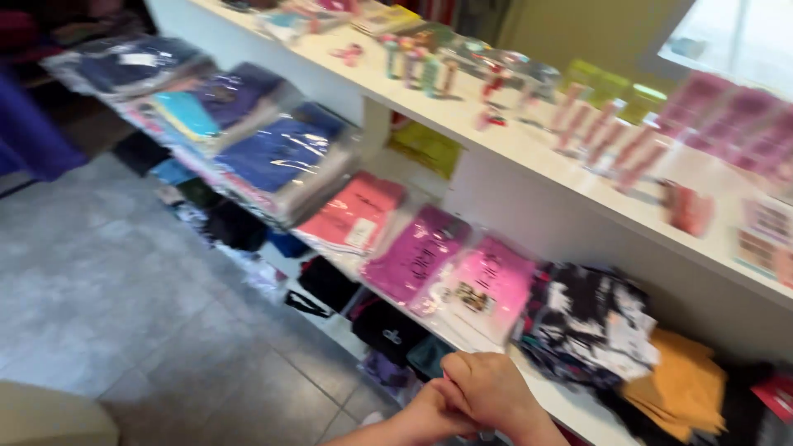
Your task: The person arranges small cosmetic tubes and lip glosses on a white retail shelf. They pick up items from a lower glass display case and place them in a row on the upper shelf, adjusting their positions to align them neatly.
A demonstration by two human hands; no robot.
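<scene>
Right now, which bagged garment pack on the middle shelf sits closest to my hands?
The bright pink pack, right above your clasped hands; the magenta and coral ones lie farther left.

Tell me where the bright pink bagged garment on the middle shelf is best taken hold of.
The pink bagged garment lies flat, its front edge jutting past the white shelf lip toward the aisle. Probably best a grip on that overhanging front edge, coming from the aisle side, thumb above and fingers beneath. Magenta pack and black-and-white pack crowd its sides.

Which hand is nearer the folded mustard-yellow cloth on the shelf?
Right. The right hand lies over the left hand, closer to the folded mustard-yellow cloth; the left sits farther away.
</scene>
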